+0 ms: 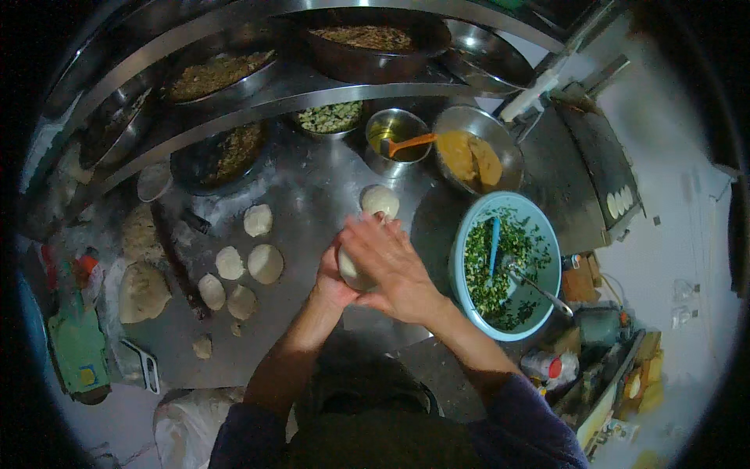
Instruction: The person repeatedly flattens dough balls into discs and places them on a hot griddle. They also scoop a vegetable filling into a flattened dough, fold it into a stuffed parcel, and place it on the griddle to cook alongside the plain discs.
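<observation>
A pale ball of dough rests in my left hand, whose fingers curl around its side. Across its top lies my right hand, slightly blurred, covering much of the dough. Just beyond my fingertips, a smooth round dough ball sits on the steel worktop. To the left are several flattened dough pieces, and a small lump of dough lies nearer me. At the right stands a light-blue basin of chopped green filling, with a blue-handled utensil and a metal spoon in it.
A dark rolling pin lies beside a large dough mass. Behind are an oil pot with an orange-handled brush and a steel bowl of orange-yellow mixture. A steel shelf with filled bowls overhangs the back. A dough scraper lies front left.
</observation>
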A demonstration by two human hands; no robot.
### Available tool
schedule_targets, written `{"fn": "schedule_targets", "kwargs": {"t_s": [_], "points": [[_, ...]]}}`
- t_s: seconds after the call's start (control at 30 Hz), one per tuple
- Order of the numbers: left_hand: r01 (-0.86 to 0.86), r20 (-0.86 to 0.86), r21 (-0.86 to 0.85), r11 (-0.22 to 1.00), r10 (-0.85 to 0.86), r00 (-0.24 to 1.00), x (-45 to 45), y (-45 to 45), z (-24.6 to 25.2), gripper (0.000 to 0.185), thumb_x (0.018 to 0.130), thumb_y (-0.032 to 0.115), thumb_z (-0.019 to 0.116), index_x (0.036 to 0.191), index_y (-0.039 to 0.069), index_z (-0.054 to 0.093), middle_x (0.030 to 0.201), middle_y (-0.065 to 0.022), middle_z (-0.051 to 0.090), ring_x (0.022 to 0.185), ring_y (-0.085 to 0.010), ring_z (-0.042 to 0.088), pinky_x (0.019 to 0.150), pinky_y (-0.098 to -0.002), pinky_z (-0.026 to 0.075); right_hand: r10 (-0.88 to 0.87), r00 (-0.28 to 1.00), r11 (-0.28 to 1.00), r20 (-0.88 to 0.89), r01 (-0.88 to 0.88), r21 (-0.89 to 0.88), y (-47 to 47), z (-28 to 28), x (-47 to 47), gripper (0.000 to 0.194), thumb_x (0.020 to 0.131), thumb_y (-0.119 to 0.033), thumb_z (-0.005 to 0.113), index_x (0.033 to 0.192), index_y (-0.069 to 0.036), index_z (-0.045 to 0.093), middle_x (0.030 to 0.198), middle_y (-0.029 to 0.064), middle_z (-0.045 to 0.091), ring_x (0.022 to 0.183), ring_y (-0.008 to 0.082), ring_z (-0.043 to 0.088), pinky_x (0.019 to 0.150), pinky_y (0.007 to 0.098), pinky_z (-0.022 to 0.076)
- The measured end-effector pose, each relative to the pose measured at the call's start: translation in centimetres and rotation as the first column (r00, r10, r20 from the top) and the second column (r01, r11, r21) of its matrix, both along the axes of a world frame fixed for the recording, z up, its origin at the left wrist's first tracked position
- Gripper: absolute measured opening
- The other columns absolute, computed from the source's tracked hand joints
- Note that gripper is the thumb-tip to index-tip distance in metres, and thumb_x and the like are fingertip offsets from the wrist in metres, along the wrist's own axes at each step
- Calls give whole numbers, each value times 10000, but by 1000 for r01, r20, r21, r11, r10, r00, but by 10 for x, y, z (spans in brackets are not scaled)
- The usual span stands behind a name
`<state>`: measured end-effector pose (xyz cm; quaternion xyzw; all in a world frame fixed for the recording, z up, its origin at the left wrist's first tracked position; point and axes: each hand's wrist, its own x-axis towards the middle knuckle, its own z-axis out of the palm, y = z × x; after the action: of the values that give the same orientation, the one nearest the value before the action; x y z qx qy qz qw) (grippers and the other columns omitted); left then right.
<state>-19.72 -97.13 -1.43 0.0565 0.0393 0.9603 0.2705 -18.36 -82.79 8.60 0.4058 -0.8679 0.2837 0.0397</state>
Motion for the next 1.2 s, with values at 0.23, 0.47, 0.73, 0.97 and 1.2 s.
{"fn": "schedule_targets", "kwargs": {"t_s": [0.23, 0.47, 0.73, 0.97, 1.2], "points": [[144, 75, 204, 968, -162, 984, 18, 33, 26, 505, 1023, 410, 436, 1398, 78, 505, 1418, -216, 512, 1325, -377, 484, 1138, -530, 364, -209, 968, 932, 138, 240, -273, 54, 34, 32, 724, 1005, -545, 399, 1516, -34, 362, 1569, 201, 343, 1480, 396, 267, 1206, 545, 157], [193, 104, 137, 972, -208, 973, 51, 104, 62, 491, 1039, 409, 407, 1382, 82, 534, 1435, -218, 502, 1379, -393, 421, 1158, -539, 327, -465, 870, 883, -165, 440, -166, 120, 7, 133, 782, 996, -631, 328, 1525, -56, 366, 1594, 214, 292, 1488, 423, 233, 1187, 586, 89], [341, 5, -2, 940, -341, 940, 141, 284, 95, 522, 1042, 442, 376, 1427, 109, 491, 1460, -211, 482, 1397, -380, 399, 1172, -537, 301, -600, 785, 793, -153, 609, 20, 261, 22, 235, 858, 884, -661, 503, 1523, -101, 385, 1609, 160, 288, 1511, 386, 185, 1192, 583, 80], [466, -60, -48, 883, -468, 881, 248, 460, 102, 562, 1056, 440, 288, 1384, 53, 531, 1410, -206, 524, 1329, -338, 484, 1129, -485, 379, -852, 510, 514, -113, 778, -362, 413, 71, 335, 316, 700, -220, 850, 981, -121, 745, 1513, 197, 420, 1427, 411, 361, 1118, 532, 291], [564, -106, -248, 788, -600, 793, 309, 574, 89, 600, 1057, 480, 279, 1439, 53, 458, 1414, -180, 524, 1298, -318, 510, 1111, -475, 387, -936, 336, 351, -103, 893, -281, 508, 67, 393, 227, 696, -179, 842, 886, -109, 741, 1541, 186, 385, 1447, 422, 320, 1123, 558, 262]]}}
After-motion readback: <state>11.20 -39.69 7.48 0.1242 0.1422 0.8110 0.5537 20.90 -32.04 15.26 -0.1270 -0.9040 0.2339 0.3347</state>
